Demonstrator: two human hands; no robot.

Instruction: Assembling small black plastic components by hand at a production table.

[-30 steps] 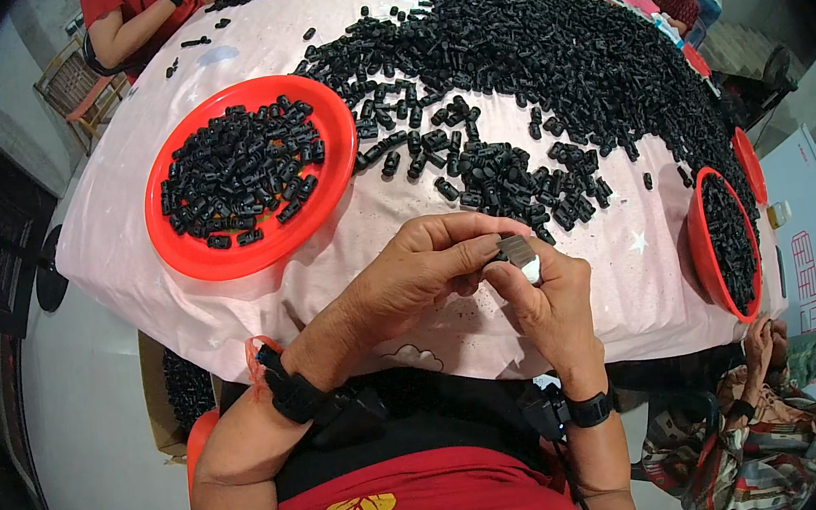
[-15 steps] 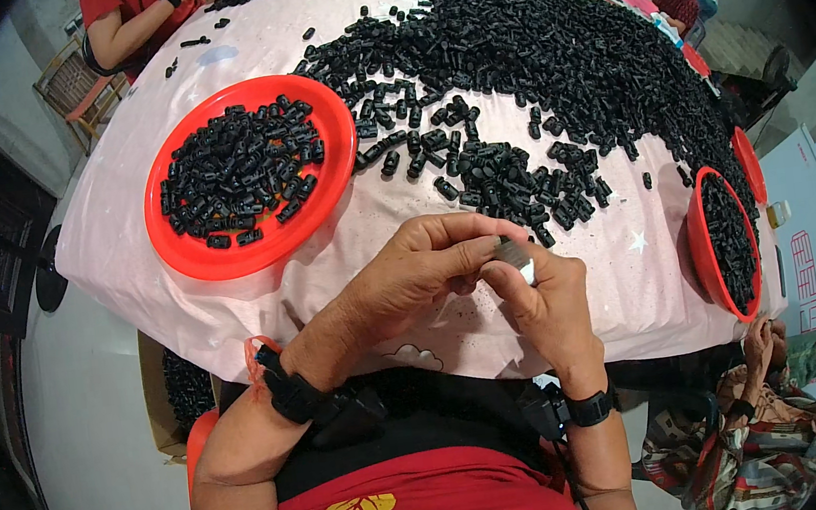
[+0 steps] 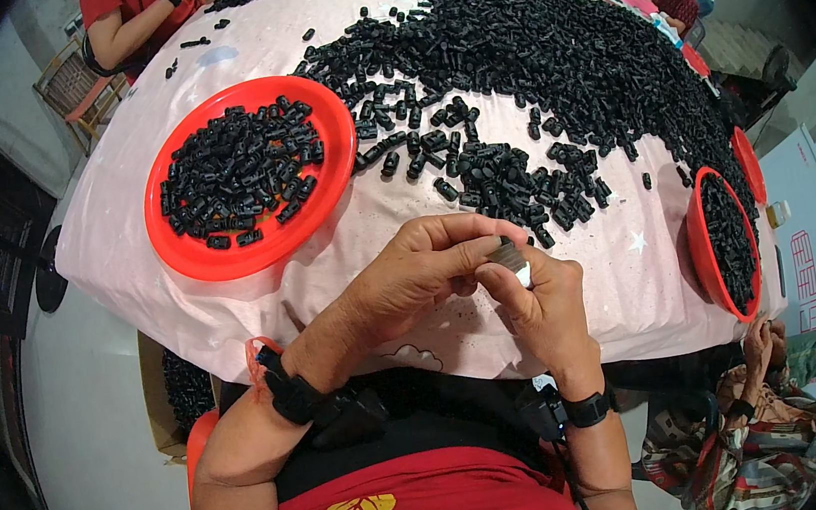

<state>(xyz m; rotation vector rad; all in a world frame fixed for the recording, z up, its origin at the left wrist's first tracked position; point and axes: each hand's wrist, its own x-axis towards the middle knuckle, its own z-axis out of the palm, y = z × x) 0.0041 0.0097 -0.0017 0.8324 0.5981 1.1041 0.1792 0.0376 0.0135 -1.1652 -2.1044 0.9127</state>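
Observation:
Both of my hands meet above the near edge of the cloth-covered table. Thumb and fingers of my left hand (image 3: 434, 260) are pinched together; a dark bit at their tips looks like a small black plastic part, mostly hidden. My right hand (image 3: 547, 305) is closed with its thumb against a flat, silvery metal piece (image 3: 509, 260), which touches the left fingertips. Just beyond my hands lies a loose cluster of small black plastic parts (image 3: 510, 178). To the left, a red round tray (image 3: 257, 255) holds many more of them.
A large heap of black parts (image 3: 546, 48) spreads over the pink tablecloth (image 3: 125, 247) at the far right. A red bowl (image 3: 702, 252) of parts stands at the right edge. Other people sit around the table; a box (image 3: 157, 394) stands below at the left.
My right hand and the metal piece have shifted very slightly, with the thumb drawn a little left. My left hand stays almost in place, and the trays and heap look unchanged.

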